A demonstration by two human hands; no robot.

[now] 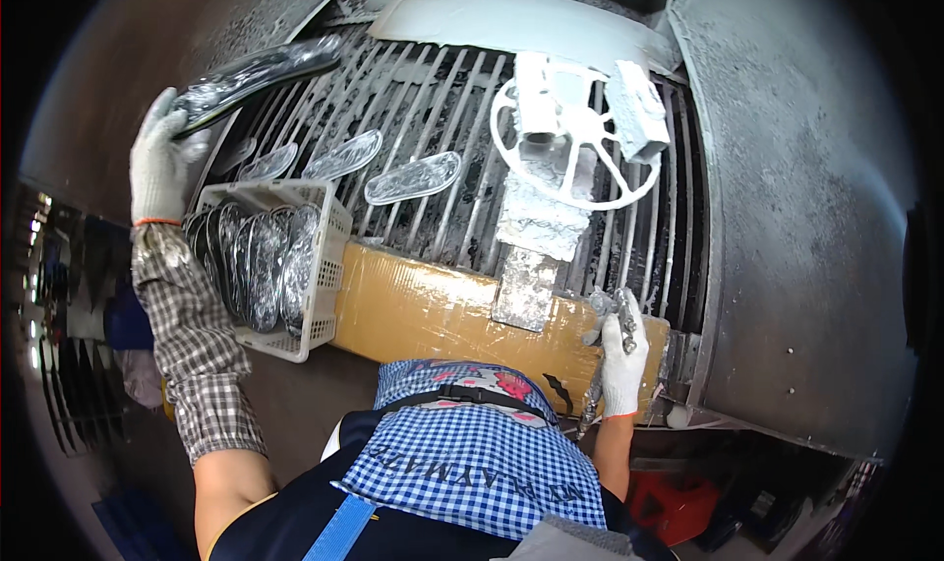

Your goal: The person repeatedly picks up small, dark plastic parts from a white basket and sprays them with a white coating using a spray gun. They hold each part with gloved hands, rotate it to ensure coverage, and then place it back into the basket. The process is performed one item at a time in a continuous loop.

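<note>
My left hand [162, 158], in a white knit glove, is closed round the near end of a long dark shoe sole shape wrapped in shiny clear film [258, 74]. The piece is held up at the far left, above a white plastic basket [323, 286]. Several similar wrapped pieces [264, 276] stand on edge inside that basket. At the right, my gloved right hand [623, 364] grips a paint-crusted spray gun [626, 323]; its hose seems to hang down beside the wrist. Beneath that hand is a brown cardboard box [423, 305].
Several wrapped pieces [413, 178] lie on a slatted metal rack [462, 118]. A white-coated wheel-shaped turntable [585, 128] carries two white blocks [637, 109]. A foil-covered support [541, 222] runs from it toward the box. A paint-dusted metal wall [787, 207] stands at right.
</note>
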